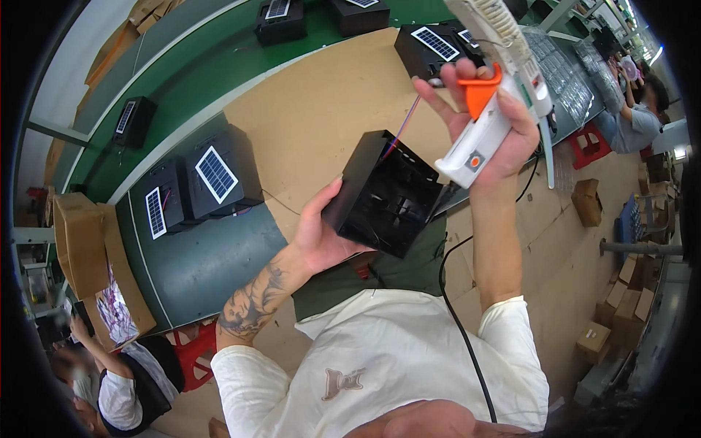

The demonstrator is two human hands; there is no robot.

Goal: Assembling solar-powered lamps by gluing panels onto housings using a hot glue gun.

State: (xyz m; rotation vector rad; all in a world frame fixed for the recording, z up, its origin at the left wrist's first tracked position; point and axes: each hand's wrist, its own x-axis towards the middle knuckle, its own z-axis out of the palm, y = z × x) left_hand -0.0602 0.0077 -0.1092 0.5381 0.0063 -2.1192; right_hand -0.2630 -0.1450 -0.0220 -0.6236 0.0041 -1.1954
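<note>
My left hand grips an open black plastic box by its left side and lower edge. The box is tilted, and its hollow inside faces up and to the right. A thin red and blue wire pair rises out of it. In my right hand is a white hot glue gun with an orange trigger. Its dark nozzle points down at the right rim of the box; whether it touches the rim I cannot tell. Some fingers of this hand stretch past the trigger.
Black boxes with small solar panels stand at the left, and more lie at the far edge of the cardboard sheet. A black cable hangs by my right side. A carton stands far left. Other people sit on both sides.
</note>
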